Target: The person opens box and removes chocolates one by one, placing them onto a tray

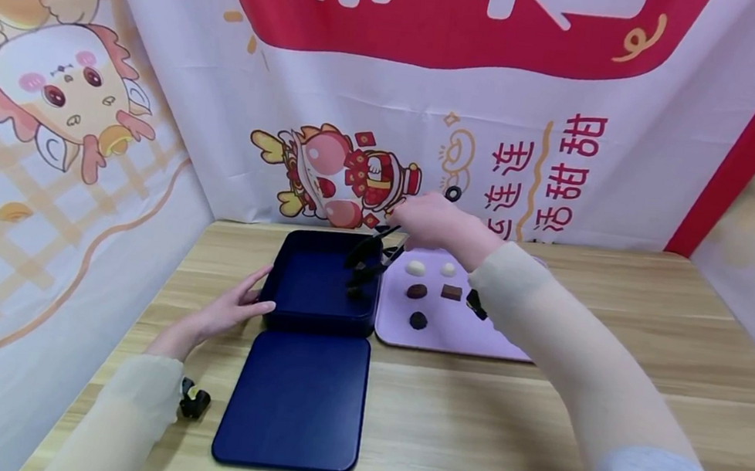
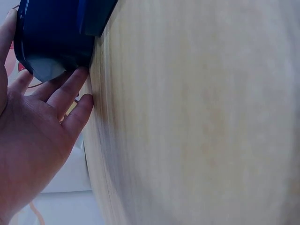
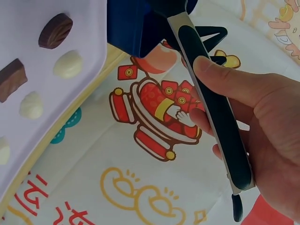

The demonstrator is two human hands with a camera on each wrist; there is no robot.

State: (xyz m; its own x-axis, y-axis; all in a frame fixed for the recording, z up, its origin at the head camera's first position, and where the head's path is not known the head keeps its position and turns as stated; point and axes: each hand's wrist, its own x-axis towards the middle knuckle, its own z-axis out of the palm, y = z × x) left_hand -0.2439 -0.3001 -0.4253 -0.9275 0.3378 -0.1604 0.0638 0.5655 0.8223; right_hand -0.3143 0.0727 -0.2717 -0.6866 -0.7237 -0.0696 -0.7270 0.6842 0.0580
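Note:
My right hand (image 1: 429, 222) grips a pair of black and silver tongs (image 3: 212, 103), thumb on one arm and fingers on the other. The tong tips hang over the right side of a dark blue open box (image 1: 313, 314), with a small dark lump (image 1: 355, 293) just under them. At the box's left wall, my left hand (image 1: 229, 314) rests its outstretched fingers and thumb; the left wrist view shows those fingers against the outside. On a lilac tray (image 1: 456, 342) right of the box lie a brown oval chocolate (image 1: 416, 291), a rectangular chocolate (image 1: 451, 293), a dark round one (image 1: 418, 320) and white ones (image 1: 416, 269).
A flat dark blue lid (image 1: 294, 401) lies on the wooden table (image 1: 466, 440) in front of the box. Behind the table hangs a printed cloth (image 1: 393, 97). My right forearm passes over the tray and hides its right part.

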